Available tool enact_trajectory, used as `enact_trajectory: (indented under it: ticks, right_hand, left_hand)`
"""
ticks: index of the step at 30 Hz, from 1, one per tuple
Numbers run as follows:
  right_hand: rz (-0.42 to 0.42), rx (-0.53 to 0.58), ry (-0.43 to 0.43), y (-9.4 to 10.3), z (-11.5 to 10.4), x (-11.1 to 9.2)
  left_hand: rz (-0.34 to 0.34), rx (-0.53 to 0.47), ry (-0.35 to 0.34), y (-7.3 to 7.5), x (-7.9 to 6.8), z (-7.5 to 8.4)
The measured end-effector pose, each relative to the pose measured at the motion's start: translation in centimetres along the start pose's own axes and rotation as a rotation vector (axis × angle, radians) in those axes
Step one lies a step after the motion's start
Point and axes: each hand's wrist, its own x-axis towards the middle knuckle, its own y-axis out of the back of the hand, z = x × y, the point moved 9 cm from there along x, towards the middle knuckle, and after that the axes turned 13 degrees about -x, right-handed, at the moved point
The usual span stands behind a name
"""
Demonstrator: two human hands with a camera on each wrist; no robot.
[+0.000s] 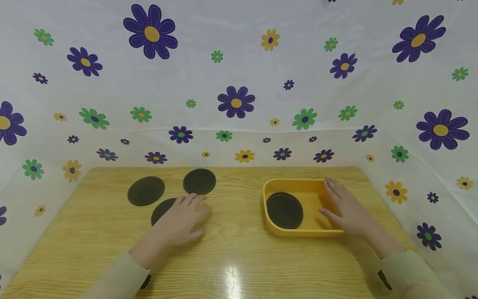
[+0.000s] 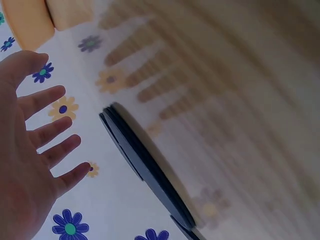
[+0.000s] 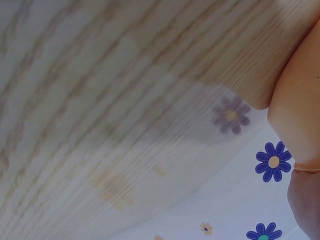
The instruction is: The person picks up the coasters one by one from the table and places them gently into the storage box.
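My left hand [image 1: 181, 220] is held over one flat black round disc [image 1: 162, 209], covering part of it. Its fingers are spread and hold nothing; in the left wrist view, the fingers [image 2: 55, 137] hover above the table, with black discs [image 2: 147, 167] seen edge-on nearby. Two more black discs lie farther back, one at the left [image 1: 146, 191] and one at the right [image 1: 199, 181]. My right hand [image 1: 349, 209] rests with straight fingers on the right side of a yellow tray [image 1: 304, 233], thumb over its inside. Another black disc [image 1: 285, 210] lies in the tray's left part.
The wood-grain table [image 1: 231, 249] ends at the back against a white cloth [image 1: 239, 62] printed with flowers. The cloth also rises along the left and right sides. Bare tabletop lies between the loose discs and the tray.
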Motion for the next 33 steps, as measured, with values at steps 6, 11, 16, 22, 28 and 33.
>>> enact_trajectory:
  ticks: [6,11,16,22,28,33]
  right_hand:
    - [-0.002,-0.007,-0.005,-0.1,0.0,0.1]
    - [0.007,-0.006,-0.008,0.0,-0.1,0.0]
    - [0.008,-0.006,-0.004,0.0,0.0,0.0]
    - [0.014,-0.008,0.004,0.0,0.0,0.0]
    - [0.007,-0.008,-0.002,-0.1,0.0,0.0]
    - [0.012,-0.011,-0.001,0.0,0.0,0.0]
  left_hand:
    - [0.006,0.023,0.001,0.1,-1.6,-1.7]
    - [0.033,0.047,0.007,0.5,-2.9,-3.1]
    - [0.012,0.054,0.057,0.8,-4.0,-4.4]
    - [0.001,0.027,0.109,1.0,-4.8,-5.9]
    - [0.005,-0.001,0.147,1.3,-5.3,-7.1]
    - [-0.002,-0.024,0.164,1.4,-5.3,-7.6]
